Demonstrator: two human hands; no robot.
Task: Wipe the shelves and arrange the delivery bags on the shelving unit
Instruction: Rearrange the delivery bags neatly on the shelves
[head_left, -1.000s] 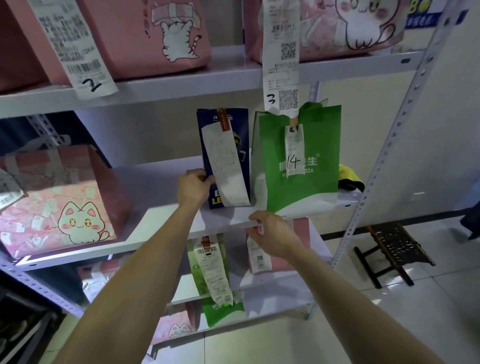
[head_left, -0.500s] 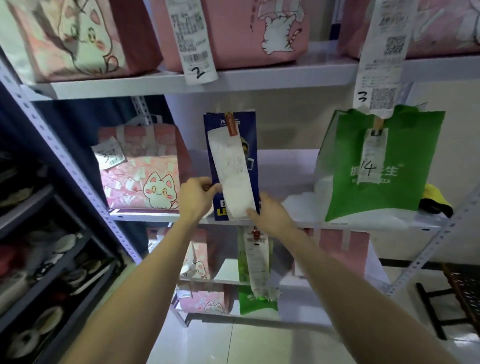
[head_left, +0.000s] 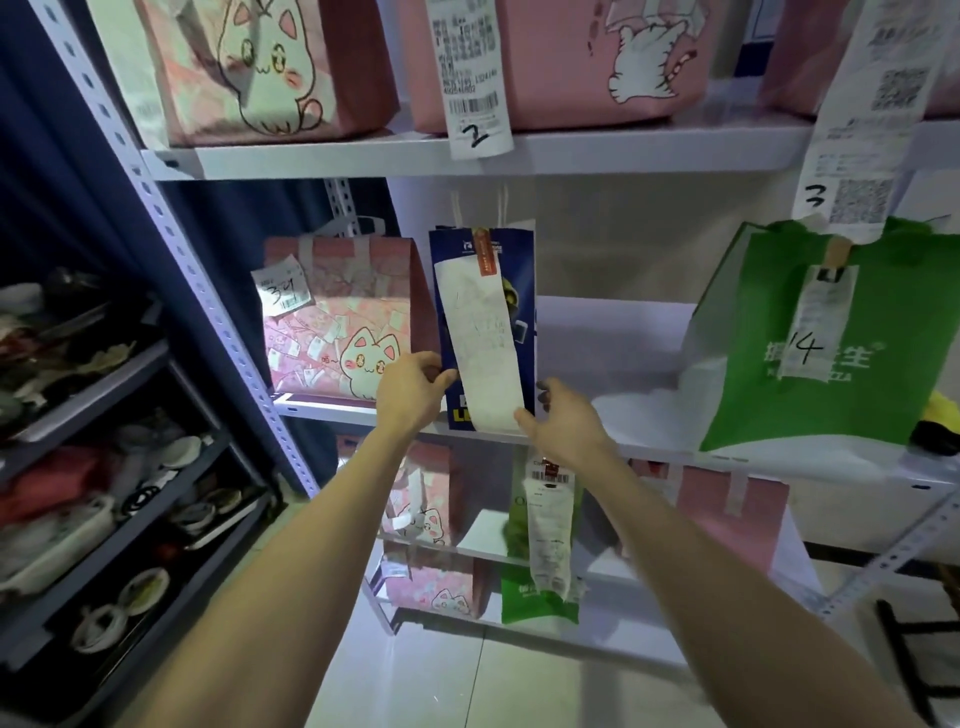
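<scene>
A tall navy-blue delivery bag (head_left: 522, 291) with a long white receipt (head_left: 480, 348) clipped to it stands on the middle white shelf (head_left: 613, 332). My left hand (head_left: 410, 392) grips the bag's lower left edge. My right hand (head_left: 566, 421) holds its lower right corner, fingertips on the receipt's bottom end. A pink cat bag (head_left: 337, 322) stands close on the left of the blue bag. A green bag marked 14 (head_left: 831, 332) stands far to the right, with a wide bare gap of shelf between.
Pink cat bags with receipts marked 2 and 3 fill the top shelf (head_left: 571, 153). Lower shelves hold pink bags and a green bag (head_left: 537, 592). A dark rack (head_left: 104, 467) with dishes stands at the left. A yellow object (head_left: 943, 410) lies behind the green bag.
Both hands have slid the blue bag to the left, away from the green bag and up next to the pink cat bag. My view has turned left with it.
</scene>
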